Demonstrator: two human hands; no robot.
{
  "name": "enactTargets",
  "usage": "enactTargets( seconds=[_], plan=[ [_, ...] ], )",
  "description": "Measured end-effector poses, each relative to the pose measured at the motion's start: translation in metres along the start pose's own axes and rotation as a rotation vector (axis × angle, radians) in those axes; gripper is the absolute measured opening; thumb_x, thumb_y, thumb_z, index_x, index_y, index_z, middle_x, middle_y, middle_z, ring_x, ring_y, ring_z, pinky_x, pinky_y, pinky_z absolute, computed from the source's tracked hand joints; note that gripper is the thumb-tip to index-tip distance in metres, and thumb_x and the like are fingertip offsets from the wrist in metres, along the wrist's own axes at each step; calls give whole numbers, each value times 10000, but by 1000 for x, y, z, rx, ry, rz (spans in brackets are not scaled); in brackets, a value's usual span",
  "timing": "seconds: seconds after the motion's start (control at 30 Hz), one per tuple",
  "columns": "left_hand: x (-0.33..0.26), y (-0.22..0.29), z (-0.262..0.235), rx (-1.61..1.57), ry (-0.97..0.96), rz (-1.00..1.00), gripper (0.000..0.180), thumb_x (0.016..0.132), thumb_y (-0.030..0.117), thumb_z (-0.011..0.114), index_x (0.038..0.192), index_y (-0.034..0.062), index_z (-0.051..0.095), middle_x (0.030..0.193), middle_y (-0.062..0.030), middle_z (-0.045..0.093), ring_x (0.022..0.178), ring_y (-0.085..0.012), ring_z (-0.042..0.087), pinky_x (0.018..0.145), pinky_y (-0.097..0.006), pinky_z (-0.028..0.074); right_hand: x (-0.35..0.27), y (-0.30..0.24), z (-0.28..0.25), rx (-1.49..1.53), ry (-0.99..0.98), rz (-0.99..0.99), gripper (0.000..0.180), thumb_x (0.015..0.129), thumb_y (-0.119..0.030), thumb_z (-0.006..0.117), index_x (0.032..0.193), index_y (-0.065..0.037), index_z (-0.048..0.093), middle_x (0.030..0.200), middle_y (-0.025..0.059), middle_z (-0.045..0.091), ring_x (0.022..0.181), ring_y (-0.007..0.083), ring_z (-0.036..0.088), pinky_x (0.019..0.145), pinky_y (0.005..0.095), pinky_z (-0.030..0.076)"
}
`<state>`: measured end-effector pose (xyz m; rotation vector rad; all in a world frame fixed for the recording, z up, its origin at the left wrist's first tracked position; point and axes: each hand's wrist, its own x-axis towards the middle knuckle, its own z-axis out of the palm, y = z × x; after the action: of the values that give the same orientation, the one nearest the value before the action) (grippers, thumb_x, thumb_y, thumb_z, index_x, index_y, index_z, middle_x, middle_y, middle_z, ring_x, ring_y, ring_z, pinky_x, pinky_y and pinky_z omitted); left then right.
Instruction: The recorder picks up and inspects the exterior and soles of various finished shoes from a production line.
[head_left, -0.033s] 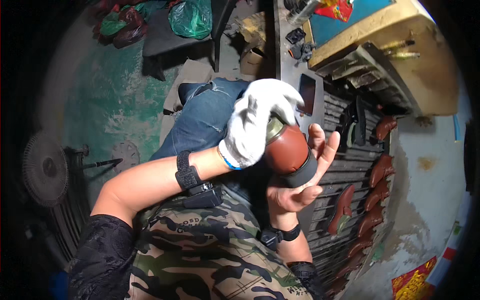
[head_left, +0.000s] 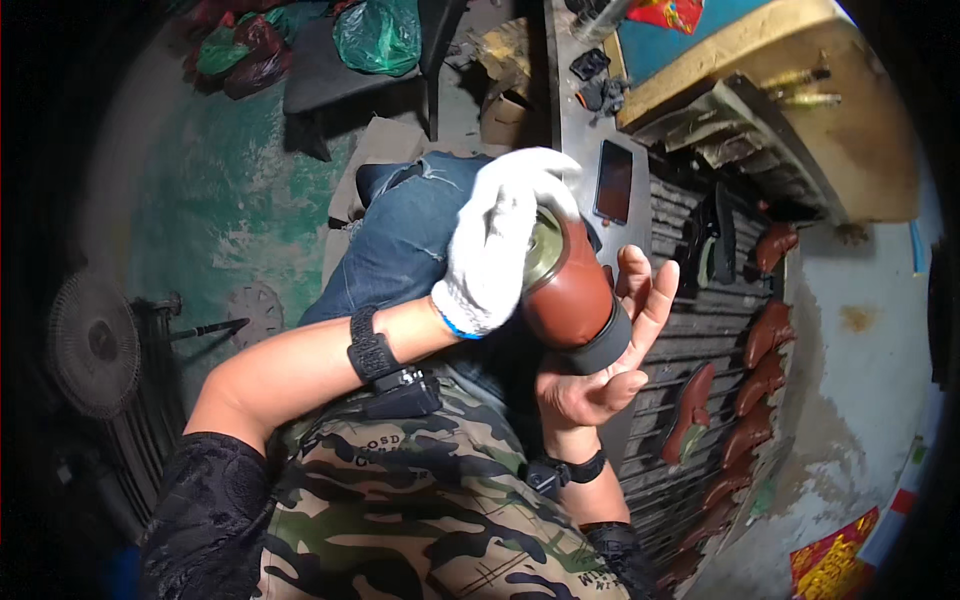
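Note:
A brown leather shoe (head_left: 570, 302) with a black sole and a pale green inside stands tilted between my hands, one rounded end toward me. My left hand (head_left: 490, 235), in a white knit glove, curls over its far side and grips it by the opening. Those gloved fingertips are partly hidden behind the shoe. Bare, my right hand (head_left: 592, 388) bears the shoe from the right and below, its sole against the palm. The right thumb and two fingers stick out, spread apart; the remaining fingers are hidden.
Right of me, a dark slatted rack (head_left: 640, 400) carries several brown shoes (head_left: 745, 440) and a black shoe (head_left: 712, 240). A phone (head_left: 613, 182) lies on the metal ledge beyond. A fan (head_left: 95, 340) stands at left; a dark bench (head_left: 350, 80) holds a green bag (head_left: 378, 38).
The shoe has turned, so more of its green inside shows. My gloved left hand has shifted slightly left and away from me, uncovering the phone's edge. The right hand stays nearly in place.

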<state>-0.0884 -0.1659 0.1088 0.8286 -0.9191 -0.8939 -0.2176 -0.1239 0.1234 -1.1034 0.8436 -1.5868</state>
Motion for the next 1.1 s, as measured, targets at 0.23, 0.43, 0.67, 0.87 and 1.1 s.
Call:
enactTargets(
  seconds=[0.23,0.43,0.67,0.87,1.1],
  plan=[
    [-35,-13,-10,-372,220,-777,588,1051,336,649,1543,81,452,1437,-131,605,1277,-252,612,1100,-365,494,-17,12,-47,-443,-315,-129,811,1010,-369,486,1662,20,202,1695,218,297,1578,342,272,1274,459,210],
    [-45,7,-33,-770,-4,-1202,518,1057,329,620,1503,85,520,1417,-117,640,1224,-199,664,1063,-374,545,-20,8,-35,-145,-187,151,956,978,-278,573,1685,-11,-13,1746,233,139,1634,334,97,1298,457,105],
    [-40,-6,-33,-411,-215,-973,848,916,176,778,1621,83,317,1510,-113,507,1381,-218,525,1165,-386,441,12,34,-39,49,-189,542,1058,997,-197,751,1661,10,-47,1570,223,398,1439,280,442,1228,407,343],
    [-32,1,-25,-23,-160,-547,757,1086,253,530,1697,87,114,1696,-191,248,1441,-262,446,1186,-383,383,0,22,-41,-40,-208,402,1042,919,-135,807,1660,3,88,1494,181,495,1321,270,572,1115,436,491],
    [9,-14,11,-495,-80,-692,768,1109,640,293,1650,95,322,1650,-104,401,1477,-233,429,1248,-364,307,-2,28,-69,381,-131,810,698,883,-133,699,1508,37,438,1331,194,644,1151,294,699,1025,449,584]
  ],
)
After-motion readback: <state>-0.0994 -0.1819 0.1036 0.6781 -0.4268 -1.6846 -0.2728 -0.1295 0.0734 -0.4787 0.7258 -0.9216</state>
